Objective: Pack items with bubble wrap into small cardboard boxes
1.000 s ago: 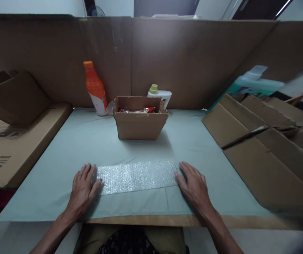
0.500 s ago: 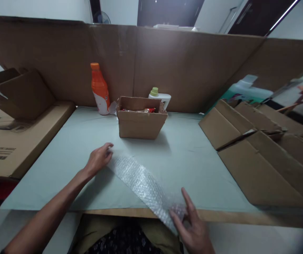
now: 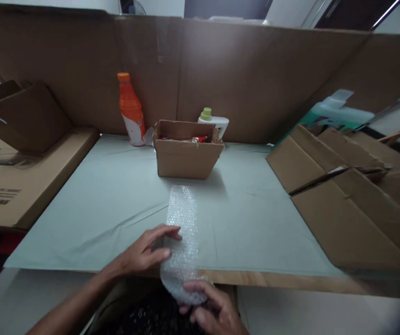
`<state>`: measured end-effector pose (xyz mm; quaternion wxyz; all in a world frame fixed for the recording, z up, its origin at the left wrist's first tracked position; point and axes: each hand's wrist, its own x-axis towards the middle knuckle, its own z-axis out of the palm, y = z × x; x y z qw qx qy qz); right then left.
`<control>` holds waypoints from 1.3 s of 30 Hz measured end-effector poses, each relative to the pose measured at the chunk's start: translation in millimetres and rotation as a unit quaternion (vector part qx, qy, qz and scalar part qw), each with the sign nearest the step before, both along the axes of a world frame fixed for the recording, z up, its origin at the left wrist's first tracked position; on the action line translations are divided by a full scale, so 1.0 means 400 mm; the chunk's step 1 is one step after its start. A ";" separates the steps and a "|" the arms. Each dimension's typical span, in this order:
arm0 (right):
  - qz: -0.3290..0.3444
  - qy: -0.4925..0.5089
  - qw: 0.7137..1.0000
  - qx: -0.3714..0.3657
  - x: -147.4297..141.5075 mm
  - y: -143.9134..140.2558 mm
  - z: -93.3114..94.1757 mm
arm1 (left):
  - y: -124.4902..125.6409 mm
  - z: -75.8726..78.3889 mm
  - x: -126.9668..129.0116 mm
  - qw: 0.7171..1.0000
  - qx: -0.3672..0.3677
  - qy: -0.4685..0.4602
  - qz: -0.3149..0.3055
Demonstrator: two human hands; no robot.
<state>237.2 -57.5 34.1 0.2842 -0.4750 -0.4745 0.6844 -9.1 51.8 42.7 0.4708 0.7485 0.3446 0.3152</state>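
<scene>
A strip of bubble wrap runs from the middle of the cloth-covered table toward me, its near end curling down over the front edge. My left hand is at the strip's left side, thumb and fingers apart, with the fingertips over its edge. At the near end, my right hand has its fingers closed around the curled wrap, below the table edge. Beyond the far end of the strip stands an open cardboard box with red-wrapped items inside, only partly visible.
An orange bottle and a white bottle with a green cap stand behind the box. Open cardboard boxes and a teal liquid container occupy the right. A large flat carton lies left. A cardboard wall closes the back.
The bubble wrap has swung from a diagonal to pointing straight away from me. My left hand has let go of its far end and come nearer; my right hand has moved left with the near end.
</scene>
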 end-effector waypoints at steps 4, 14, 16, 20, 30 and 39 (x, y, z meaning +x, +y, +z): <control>-0.034 0.082 0.996 0.022 -0.039 0.114 0.018 | -0.126 -0.040 0.007 0.992 -0.077 0.009 0.104; -0.018 -0.326 0.797 0.508 -0.028 0.106 -0.064 | -0.052 -0.141 0.071 0.933 0.095 0.191 0.290; -0.006 -0.372 0.758 0.536 -0.039 0.107 -0.080 | -0.055 -0.137 0.068 0.929 0.120 0.194 0.292; -0.023 -0.388 0.735 0.556 -0.063 0.123 -0.082 | -0.080 -0.113 0.043 0.927 0.195 0.152 0.281; -0.060 -0.331 0.830 0.444 -0.060 0.145 -0.056 | -0.117 -0.108 0.031 0.955 0.111 0.142 0.237; -0.010 -0.370 0.768 0.523 -0.061 0.149 -0.054 | -0.077 -0.104 0.046 0.940 0.197 0.143 0.240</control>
